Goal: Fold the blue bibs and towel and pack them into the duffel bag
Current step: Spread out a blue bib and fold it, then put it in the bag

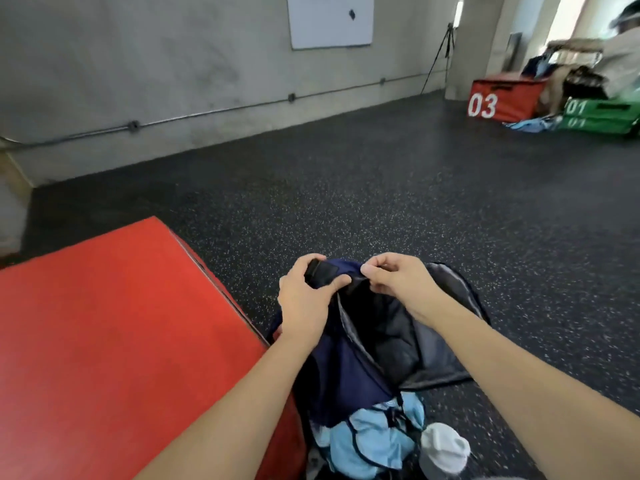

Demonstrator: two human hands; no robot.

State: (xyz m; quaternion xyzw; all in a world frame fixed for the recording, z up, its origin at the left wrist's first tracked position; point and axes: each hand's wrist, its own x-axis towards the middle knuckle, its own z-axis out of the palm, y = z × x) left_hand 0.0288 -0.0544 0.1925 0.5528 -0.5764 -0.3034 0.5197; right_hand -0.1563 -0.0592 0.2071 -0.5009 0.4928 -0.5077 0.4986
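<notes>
Speckled gym floor (381,202): my left hand (304,299) and right hand (398,282) pinch the duffel bag (381,341) rim at 12; the blue bibs (367,441) lie bunched at 6, nearer my right.

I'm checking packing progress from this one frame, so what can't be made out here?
- Head view: the duffel bag interior is dark, its contents unreadable.
- The left hand covers the bag's end and the right hand its rim.
- Light blue bibs run under the forearm and off the bottom edge; no count or folds.
- No towel can be identified.
</notes>
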